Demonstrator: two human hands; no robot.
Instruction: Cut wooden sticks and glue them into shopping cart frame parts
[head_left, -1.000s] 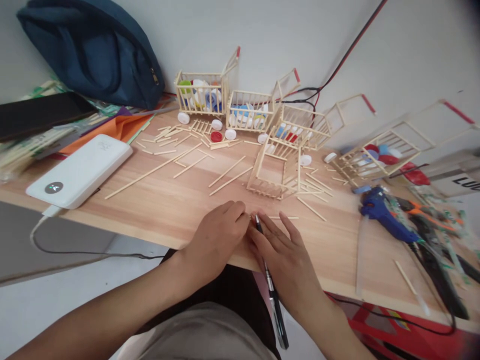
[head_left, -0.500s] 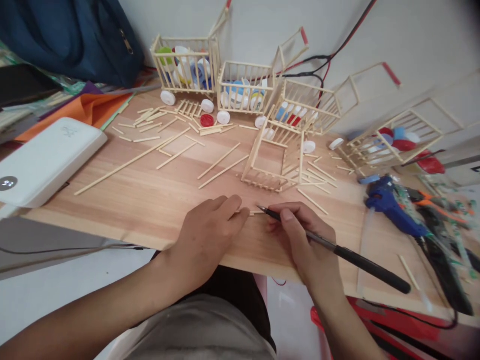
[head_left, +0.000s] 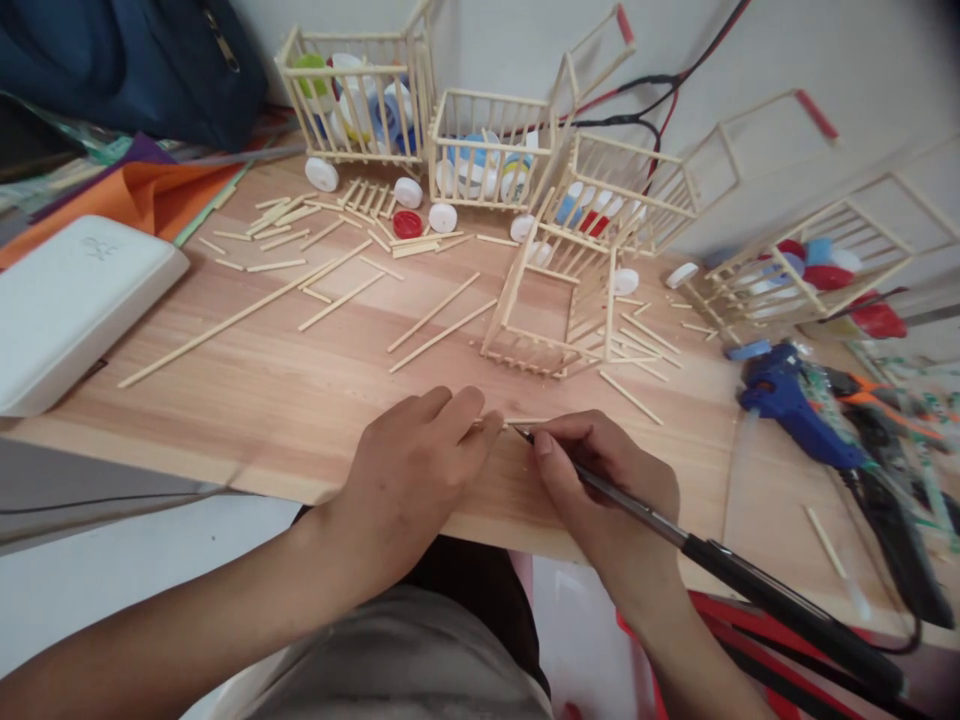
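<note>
My left hand (head_left: 420, 460) rests near the table's front edge, its fingers closed and pressing down one end of a thin wooden stick (head_left: 531, 421). In my right hand (head_left: 619, 500) is a slim black and grey pen (head_left: 750, 578), its tip touching or just beside the stick, close to my left fingertips. The pen's back end points down to the right. Just beyond my hands stands an open frame (head_left: 499, 335) glued together from similar sticks. Part of the held stick is hidden under my left fingers.
Several little stick carts (head_left: 360, 100) holding bottle caps line the wall. Loose sticks (head_left: 247, 312) lie over the table (head_left: 247, 420). A white power bank (head_left: 82, 310) sits at the left. A blue glue gun (head_left: 802, 405) and orange-handled pliers (head_left: 885, 400) lie at the right.
The pen's tip has come down and slightly left to the stick, and its back end has swung lower. My left hand has stayed on the stick. The view has shifted a little.
</note>
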